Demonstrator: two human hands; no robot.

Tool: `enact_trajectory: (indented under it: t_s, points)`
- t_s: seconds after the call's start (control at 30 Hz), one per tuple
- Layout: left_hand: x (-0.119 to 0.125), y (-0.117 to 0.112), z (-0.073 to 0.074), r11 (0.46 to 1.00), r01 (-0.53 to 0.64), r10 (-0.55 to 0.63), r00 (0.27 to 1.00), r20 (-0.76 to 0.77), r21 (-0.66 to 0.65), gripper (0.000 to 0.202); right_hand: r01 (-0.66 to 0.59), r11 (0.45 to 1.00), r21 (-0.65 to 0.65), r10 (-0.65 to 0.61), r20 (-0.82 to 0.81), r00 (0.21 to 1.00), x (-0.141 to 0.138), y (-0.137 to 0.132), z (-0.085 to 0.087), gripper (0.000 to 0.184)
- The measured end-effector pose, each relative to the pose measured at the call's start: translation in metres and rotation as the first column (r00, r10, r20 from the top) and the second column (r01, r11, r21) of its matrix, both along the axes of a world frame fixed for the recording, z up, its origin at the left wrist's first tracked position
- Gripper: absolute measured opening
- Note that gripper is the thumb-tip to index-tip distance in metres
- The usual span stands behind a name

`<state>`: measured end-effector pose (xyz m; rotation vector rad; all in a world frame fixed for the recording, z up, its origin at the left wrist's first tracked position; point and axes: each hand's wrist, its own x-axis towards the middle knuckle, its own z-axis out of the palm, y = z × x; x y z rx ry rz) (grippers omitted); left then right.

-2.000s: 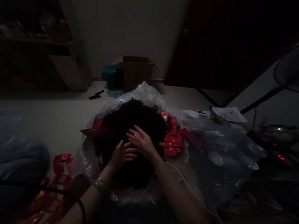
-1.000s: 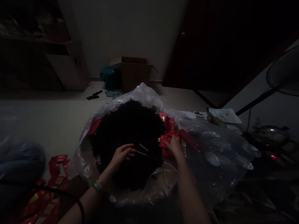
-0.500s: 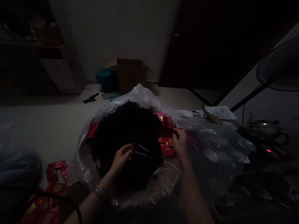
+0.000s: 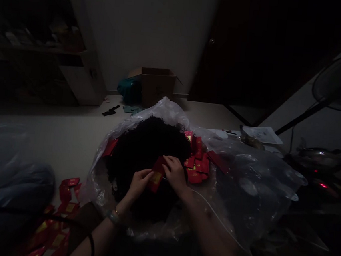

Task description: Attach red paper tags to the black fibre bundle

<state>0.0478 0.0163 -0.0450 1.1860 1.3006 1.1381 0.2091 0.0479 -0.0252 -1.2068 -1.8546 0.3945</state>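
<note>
A red packet (image 4: pixel 156 176) with a gold patch is held between my two hands, above a large black, shaggy mass (image 4: pixel 148 142). My left hand (image 4: pixel 138 184) pinches its left edge between thumb and fingers. My right hand (image 4: pixel 174 172) has its fingers on the upper right edge. A thin bright line shows just below the right fingers; in this dim light I cannot make out what it belongs to. The black mass sits in an open clear plastic bag (image 4: pixel 98 205). More red packets (image 4: pixel 198 167) lie in a pile at its right side.
Red packets (image 4: pixel 57 238) are heaped at lower left, beside a dark cable (image 4: pixel 67 222). Clear plastic (image 4: pixel 252 184) spreads to the right, near a kettle (image 4: pixel 321 156) with red lights. A cardboard box (image 4: pixel 158 86) stands by the wall; a fan (image 4: pixel 340 84) stands at right.
My right hand has moved left from the packet pile to the middle, and a red packet is now between both hands. The bright-edged thing at my left fingertips is mostly hidden. The view has shifted slightly.
</note>
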Motion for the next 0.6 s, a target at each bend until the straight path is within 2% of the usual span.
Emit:
enact_trajectory:
  t_s: [0.1, 0.17, 0.27, 0.37, 0.5, 0.6]
  points:
    - [-0.001, 0.0, 0.001, 1.0, -0.019, 0.018, 1.0, -0.019, -0.008, 0.032, 0.034, 0.998, 0.058, -0.035, 0.031, 0.999, -0.004, -0.003, -0.004, 0.029]
    - [-0.001, 0.0, 0.001, 1.0, -0.011, 0.011, 1.0, -0.023, -0.021, 0.031, 0.024, 0.999, 0.04, -0.025, 0.023, 0.999, -0.004, -0.004, -0.003, 0.023]
    - [-0.002, -0.002, 0.001, 1.0, 0.02, -0.02, 0.999, -0.033, -0.023, 0.029, 0.073, 0.991, -0.108, -0.076, -0.024, 0.997, 0.0, 0.001, 0.0, 0.013]
    - [-0.002, -0.003, 0.0, 1.0, 0.024, -0.024, 0.997, -0.067, -0.002, 0.028, 0.135, 0.948, -0.287, -0.137, 0.013, 0.99, 0.004, 0.006, 0.004, 0.016]
    - [-0.004, -0.003, -0.002, 0.999, 0.002, 0.002, 0.99, -0.139, 0.032, 0.024, 0.048, 0.962, -0.268, 0.004, 0.192, 0.981, 0.002, 0.005, 0.01, 0.01]
    - [-0.006, -0.002, -0.003, 0.999, -0.021, 0.026, 0.989, -0.143, 0.035, 0.022, -0.087, 0.971, -0.224, 0.135, 0.207, 0.969, -0.001, 0.0, 0.017, 0.007]
